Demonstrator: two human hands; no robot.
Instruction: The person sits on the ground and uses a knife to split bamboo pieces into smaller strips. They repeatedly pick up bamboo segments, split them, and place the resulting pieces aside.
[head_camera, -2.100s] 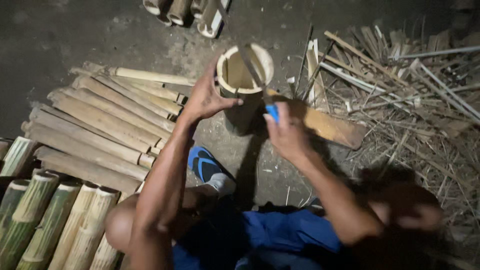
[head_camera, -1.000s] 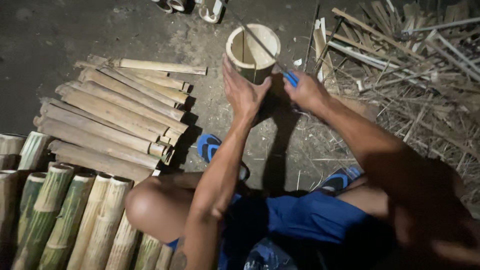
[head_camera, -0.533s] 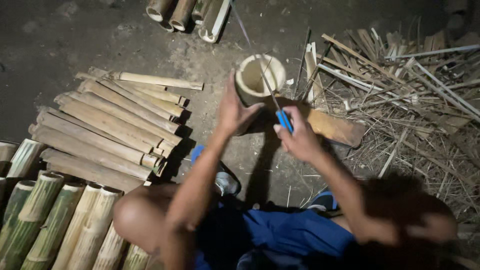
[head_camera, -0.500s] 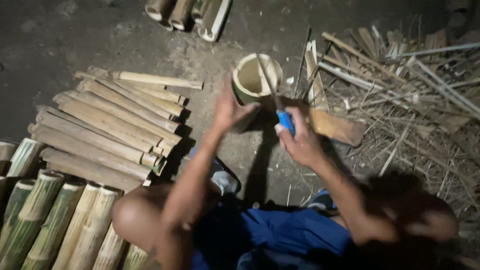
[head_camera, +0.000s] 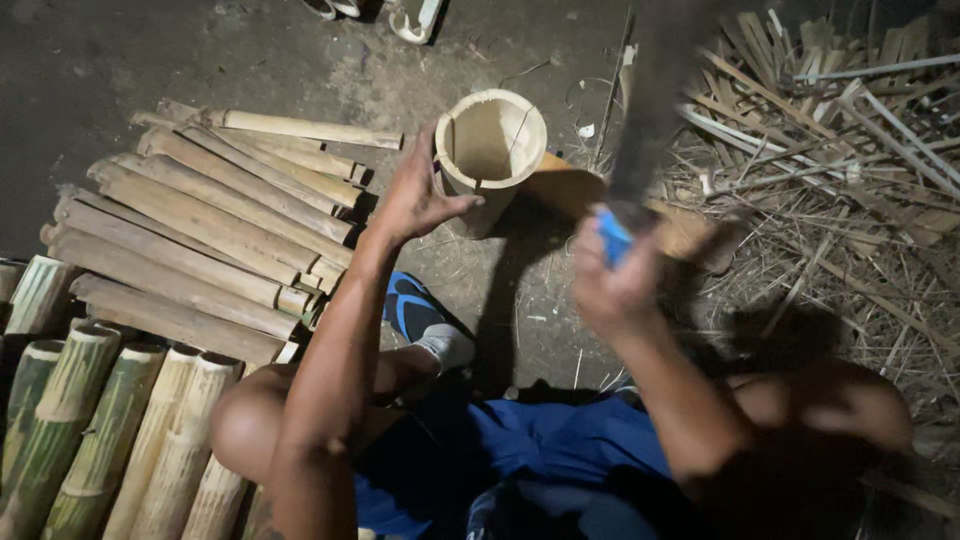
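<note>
Standing upright on the floor (head_camera: 200, 60), a hollow bamboo tube (head_camera: 489, 150) is steadied by the open left hand (head_camera: 415, 195). A blurred blade with a blue handle (head_camera: 614, 236) is gripped by the right hand (head_camera: 610, 290). Split bamboo slats (head_camera: 210, 225) are stacked just left.

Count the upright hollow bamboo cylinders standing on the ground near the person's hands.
1: the pale hollow bamboo cylinder stands upright by the left hand; others may be hidden.
</note>
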